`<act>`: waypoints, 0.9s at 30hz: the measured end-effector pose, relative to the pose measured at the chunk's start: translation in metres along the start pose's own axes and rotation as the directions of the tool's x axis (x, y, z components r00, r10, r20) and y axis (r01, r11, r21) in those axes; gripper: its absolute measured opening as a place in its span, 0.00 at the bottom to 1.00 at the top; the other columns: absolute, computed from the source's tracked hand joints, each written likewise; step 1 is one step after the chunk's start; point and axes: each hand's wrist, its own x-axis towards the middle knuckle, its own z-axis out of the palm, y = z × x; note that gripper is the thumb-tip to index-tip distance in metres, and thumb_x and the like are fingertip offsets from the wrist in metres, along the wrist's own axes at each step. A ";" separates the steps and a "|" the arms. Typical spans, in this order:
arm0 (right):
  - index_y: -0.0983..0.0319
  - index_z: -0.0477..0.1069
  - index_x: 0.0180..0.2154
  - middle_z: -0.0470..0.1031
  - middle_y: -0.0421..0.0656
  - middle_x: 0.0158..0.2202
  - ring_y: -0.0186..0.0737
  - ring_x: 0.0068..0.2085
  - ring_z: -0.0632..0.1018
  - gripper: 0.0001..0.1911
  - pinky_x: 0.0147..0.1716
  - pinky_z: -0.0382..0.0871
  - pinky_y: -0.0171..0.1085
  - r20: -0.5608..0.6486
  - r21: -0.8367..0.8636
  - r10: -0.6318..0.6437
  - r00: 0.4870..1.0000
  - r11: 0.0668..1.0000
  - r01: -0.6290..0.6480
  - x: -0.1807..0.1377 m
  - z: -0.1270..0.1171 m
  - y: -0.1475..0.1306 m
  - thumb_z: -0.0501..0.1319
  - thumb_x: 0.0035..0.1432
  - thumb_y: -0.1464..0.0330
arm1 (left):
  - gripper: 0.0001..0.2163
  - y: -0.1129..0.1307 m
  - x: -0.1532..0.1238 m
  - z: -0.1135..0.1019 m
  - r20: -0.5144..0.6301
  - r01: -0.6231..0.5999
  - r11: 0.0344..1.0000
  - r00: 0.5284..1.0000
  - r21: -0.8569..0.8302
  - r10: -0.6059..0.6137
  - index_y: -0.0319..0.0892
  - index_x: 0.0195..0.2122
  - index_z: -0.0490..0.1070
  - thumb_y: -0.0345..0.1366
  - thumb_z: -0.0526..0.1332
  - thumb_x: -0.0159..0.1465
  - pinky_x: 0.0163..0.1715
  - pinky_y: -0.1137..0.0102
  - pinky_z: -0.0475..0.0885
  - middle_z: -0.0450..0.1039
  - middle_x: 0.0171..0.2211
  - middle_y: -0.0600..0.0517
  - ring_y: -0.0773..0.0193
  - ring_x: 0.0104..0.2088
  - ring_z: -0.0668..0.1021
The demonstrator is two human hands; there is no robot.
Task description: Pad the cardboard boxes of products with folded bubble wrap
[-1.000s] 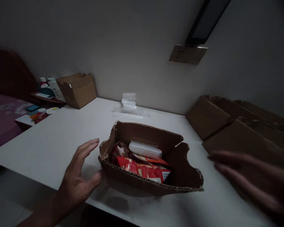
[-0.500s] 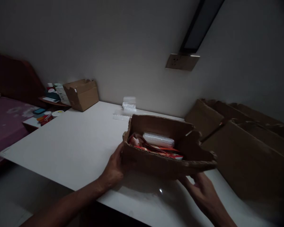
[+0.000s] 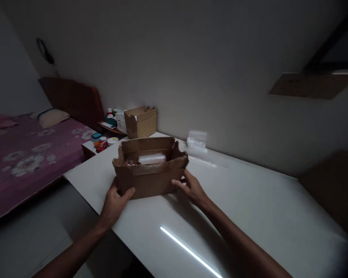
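An open-topped brown cardboard box with ragged top edges is between my hands, over the white table. My left hand grips its near left corner, thumb on the front wall. At the right end, my right hand holds the box with the thumb against the front and the other fingers partly hidden behind the side. Inside lies a clear plastic-wrapped bundle; the reddish things beside it are mostly hidden by the front wall. Whether the box's base touches the table I cannot tell.
A second cardboard box stands at the table's far left corner, near small items on a side table. Clear plastic packaging lies by the wall. A dark brown box is at the right edge. A bed is on the left.
The box has moved left along the table in both hands, away from the large boxes at right. My view has turned left, showing more of the bed. My right hand now grips the box's right end.
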 end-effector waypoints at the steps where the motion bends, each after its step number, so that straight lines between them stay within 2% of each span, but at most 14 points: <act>1: 0.62 0.68 0.50 0.77 0.46 0.44 0.42 0.37 0.76 0.24 0.32 0.71 0.38 0.030 0.015 -0.021 0.999 1.000 0.020 0.022 0.013 0.001 0.61 0.58 0.55 | 0.25 -0.004 0.009 -0.010 -0.046 0.000 1.000 0.999 0.027 0.001 0.40 0.53 0.68 0.45 0.65 0.56 0.54 0.59 0.72 0.77 0.50 0.44 0.53 0.51 0.78; 4: 0.61 0.67 0.53 0.77 0.45 0.47 0.43 0.41 0.76 0.25 0.35 0.72 0.38 0.089 0.026 -0.072 0.993 0.997 0.070 0.086 0.058 0.000 0.61 0.58 0.55 | 0.27 -0.020 0.038 -0.042 -0.159 -0.019 0.995 0.987 0.095 0.034 0.39 0.54 0.66 0.44 0.65 0.55 0.55 0.58 0.71 0.76 0.51 0.43 0.52 0.51 0.77; 8: 0.60 0.58 0.62 0.74 0.47 0.54 0.46 0.49 0.76 0.29 0.47 0.71 0.43 0.089 -0.031 -0.080 0.993 0.996 0.083 0.156 0.122 0.000 0.58 0.62 0.59 | 0.29 -0.043 0.077 -0.075 -0.247 -0.078 0.983 0.962 0.168 0.119 0.41 0.59 0.63 0.41 0.64 0.57 0.61 0.57 0.65 0.71 0.57 0.43 0.52 0.58 0.73; 11: 0.63 0.54 0.64 0.71 0.52 0.57 0.49 0.54 0.74 0.29 0.54 0.68 0.48 0.054 -0.098 -0.063 0.997 0.993 0.068 0.192 0.163 0.003 0.53 0.65 0.61 | 0.30 -0.054 0.104 -0.083 -0.280 -0.114 0.972 0.945 0.203 0.169 0.42 0.63 0.61 0.39 0.62 0.58 0.64 0.55 0.61 0.68 0.59 0.43 0.52 0.60 0.72; 14: 0.69 0.54 0.64 0.66 0.60 0.60 0.54 0.59 0.70 0.30 0.58 0.64 0.51 0.020 -0.168 -0.052 0.998 0.984 0.055 0.213 0.189 0.010 0.52 0.65 0.62 | 0.32 -0.062 0.129 -0.079 -0.285 -0.133 0.956 0.936 0.263 0.209 0.40 0.66 0.57 0.37 0.62 0.59 0.65 0.54 0.59 0.64 0.63 0.40 0.50 0.63 0.68; 17: 0.71 0.52 0.65 0.61 0.63 0.64 0.57 0.64 0.64 0.33 0.61 0.59 0.54 0.009 -0.237 -0.063 0.998 0.970 0.063 0.222 0.200 0.019 0.54 0.63 0.63 | 0.36 -0.071 0.148 -0.071 -0.284 -0.119 0.957 0.939 0.265 0.195 0.38 0.68 0.53 0.36 0.62 0.59 0.66 0.55 0.58 0.60 0.66 0.39 0.50 0.66 0.63; 20: 0.68 0.50 0.67 0.58 0.60 0.67 0.55 0.66 0.61 0.33 0.64 0.55 0.53 0.030 -0.297 -0.085 0.996 0.951 0.090 0.223 0.201 0.028 0.53 0.64 0.64 | 0.35 -0.078 0.156 -0.067 -0.220 -0.051 0.971 0.970 0.235 0.104 0.38 0.68 0.54 0.37 0.62 0.60 0.61 0.55 0.67 0.63 0.64 0.38 0.49 0.62 0.69; 23: 0.70 0.52 0.66 0.60 0.59 0.66 0.52 0.65 0.63 0.32 0.64 0.56 0.49 0.072 -0.351 -0.097 0.993 0.929 0.116 0.217 0.196 0.031 0.53 0.65 0.64 | 0.33 -0.082 0.156 -0.070 -0.174 -0.007 0.961 0.983 0.277 0.057 0.40 0.66 0.57 0.39 0.61 0.60 0.55 0.55 0.72 0.67 0.61 0.39 0.49 0.57 0.74; 27: 0.75 0.56 0.64 0.64 0.62 0.63 0.54 0.63 0.65 0.30 0.63 0.57 0.50 0.141 -0.420 -0.129 0.982 0.890 0.177 0.192 0.187 0.021 0.54 0.65 0.65 | 0.34 -0.083 0.154 -0.072 -0.203 0.039 0.951 0.979 0.307 0.026 0.40 0.65 0.56 0.40 0.61 0.58 0.53 0.55 0.73 0.69 0.58 0.39 0.50 0.53 0.77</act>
